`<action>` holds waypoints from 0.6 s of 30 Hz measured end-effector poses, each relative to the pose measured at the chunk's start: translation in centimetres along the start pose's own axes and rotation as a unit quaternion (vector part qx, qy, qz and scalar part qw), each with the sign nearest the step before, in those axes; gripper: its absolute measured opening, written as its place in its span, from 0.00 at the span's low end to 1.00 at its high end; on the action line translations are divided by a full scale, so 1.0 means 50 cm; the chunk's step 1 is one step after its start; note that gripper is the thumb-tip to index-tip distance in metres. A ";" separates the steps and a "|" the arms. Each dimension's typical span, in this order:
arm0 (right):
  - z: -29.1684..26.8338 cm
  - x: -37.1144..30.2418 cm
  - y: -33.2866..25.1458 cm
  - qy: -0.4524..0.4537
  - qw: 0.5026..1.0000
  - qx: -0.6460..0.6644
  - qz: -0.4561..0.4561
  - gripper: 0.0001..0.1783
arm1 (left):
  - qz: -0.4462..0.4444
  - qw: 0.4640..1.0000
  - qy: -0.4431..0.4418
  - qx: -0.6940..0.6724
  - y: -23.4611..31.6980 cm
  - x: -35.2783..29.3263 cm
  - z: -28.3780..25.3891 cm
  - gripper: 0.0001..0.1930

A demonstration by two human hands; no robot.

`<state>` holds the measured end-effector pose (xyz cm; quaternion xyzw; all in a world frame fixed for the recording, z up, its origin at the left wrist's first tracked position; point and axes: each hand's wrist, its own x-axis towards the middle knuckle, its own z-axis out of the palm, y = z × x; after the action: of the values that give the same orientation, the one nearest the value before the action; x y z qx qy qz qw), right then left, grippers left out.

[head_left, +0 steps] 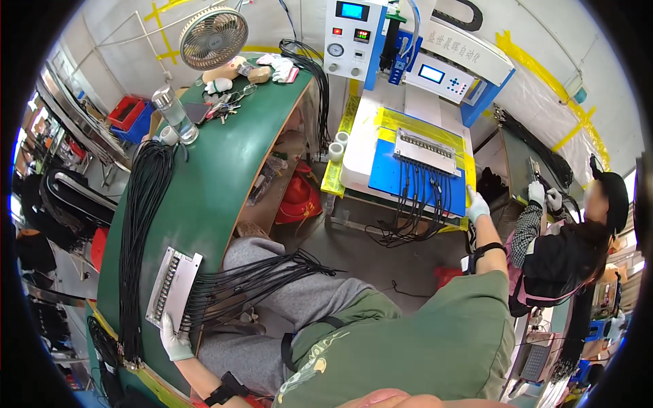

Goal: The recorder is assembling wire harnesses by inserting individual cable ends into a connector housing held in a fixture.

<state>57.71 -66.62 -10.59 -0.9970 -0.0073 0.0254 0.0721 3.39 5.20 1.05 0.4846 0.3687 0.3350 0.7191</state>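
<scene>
My left hand (pixel 175 338), in a white glove, grips the near end of a silver metal fixture (pixel 175 289) lying tilted on the green table. A row of slots runs along this fixture, and black cables (pixel 262 279) trail from it across my lap. On the right, my gloved right hand (pixel 478 205) rests at the right edge of the machine's platform, a finger stretched out and the others partly hidden. Beside it, a second silver fixture (pixel 426 151) sits on a blue plate (pixel 388 175), its black cables (pixel 415 197) hanging over the front edge.
A blue-and-white benchtop machine (pixel 442 75) stands behind the platform. On the green table (pixel 204 177) are a long bundle of black cables (pixel 139 224), a clear bottle (pixel 175 115), keys (pixel 223 109) and a fan (pixel 213 39). A co-worker (pixel 564 231) works at the right.
</scene>
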 end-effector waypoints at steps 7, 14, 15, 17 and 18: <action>-0.104 -0.022 0.071 -0.047 0.993 -0.062 0.085 0.42 | -0.031 0.999 0.015 0.017 -0.058 0.055 0.072 0.30; -0.272 0.101 -0.248 0.194 0.959 0.204 -0.042 0.15 | 0.034 0.976 0.052 0.210 -0.046 -0.010 0.021 0.39; -0.242 0.165 -0.267 0.206 0.935 0.227 -0.180 0.13 | 0.063 0.981 0.064 0.174 -0.052 -0.011 0.055 0.42; -0.206 0.180 -0.453 -0.027 0.905 0.411 -0.110 0.11 | -0.009 0.956 0.078 0.282 -0.033 -0.014 0.086 0.46; -0.186 0.152 -0.575 -0.098 0.884 0.435 -0.140 0.11 | 0.009 0.947 0.066 0.314 -0.048 -0.008 0.054 0.48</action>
<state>65.48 -39.34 2.37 -0.8467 -0.1420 0.1137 0.5000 5.80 2.90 -0.42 0.6655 0.4978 0.2398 0.5018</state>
